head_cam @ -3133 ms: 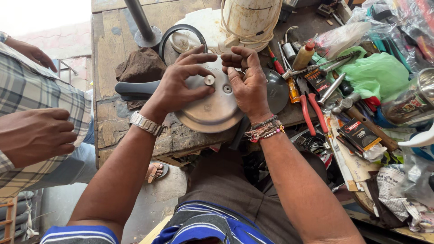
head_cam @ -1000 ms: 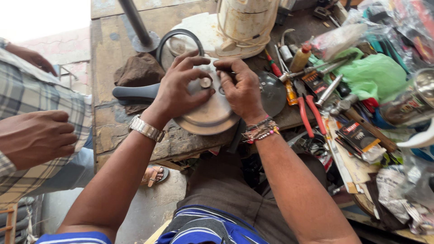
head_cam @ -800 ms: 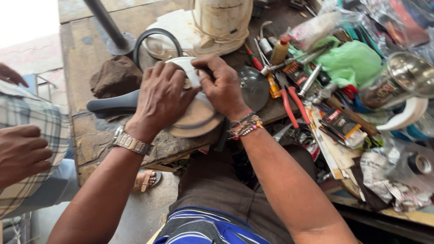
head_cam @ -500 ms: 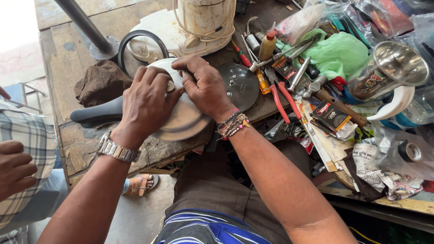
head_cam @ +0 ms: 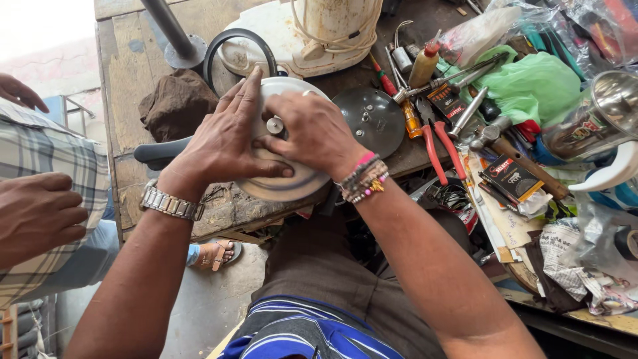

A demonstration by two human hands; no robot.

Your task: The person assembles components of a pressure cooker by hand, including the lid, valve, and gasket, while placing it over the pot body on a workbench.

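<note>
The pressure cooker lid (head_cam: 282, 183) lies flat on the edge of the wooden workbench (head_cam: 126, 60), its black handle (head_cam: 159, 151) pointing to my left. My left hand (head_cam: 222, 143) is spread open and presses on the lid from above, fingers stretched, gripping nothing. My right hand (head_cam: 316, 133) covers the other side; its fingertips meet at the small metal knob (head_cam: 274, 125) in the centre, but I cannot tell if they pinch it. I think the lid can slide off the edge, because part of it hangs over. The dark round disc (head_cam: 372, 119) lies just beside my right hand.
</note>
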